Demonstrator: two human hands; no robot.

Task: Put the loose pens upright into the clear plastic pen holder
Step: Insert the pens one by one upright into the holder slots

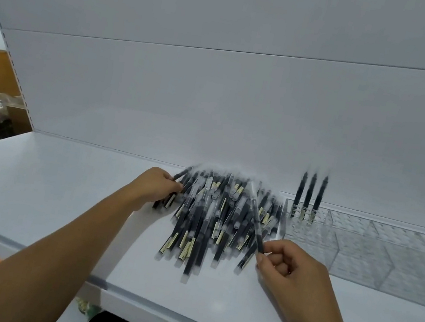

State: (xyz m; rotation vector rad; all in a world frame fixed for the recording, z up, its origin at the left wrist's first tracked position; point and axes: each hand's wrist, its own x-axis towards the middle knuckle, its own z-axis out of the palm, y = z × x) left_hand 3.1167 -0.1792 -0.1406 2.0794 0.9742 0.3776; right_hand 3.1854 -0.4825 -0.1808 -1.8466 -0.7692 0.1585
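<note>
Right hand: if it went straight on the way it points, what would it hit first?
The pile of pens, just ahead of the right hand, which pinches one pen. It may pass over the pile if raised; depth is unclear.

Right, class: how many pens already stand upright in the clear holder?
3: the left pen, middle pen and right pen stand side by side at the holder's far left corner. Blur may hide others.
</note>
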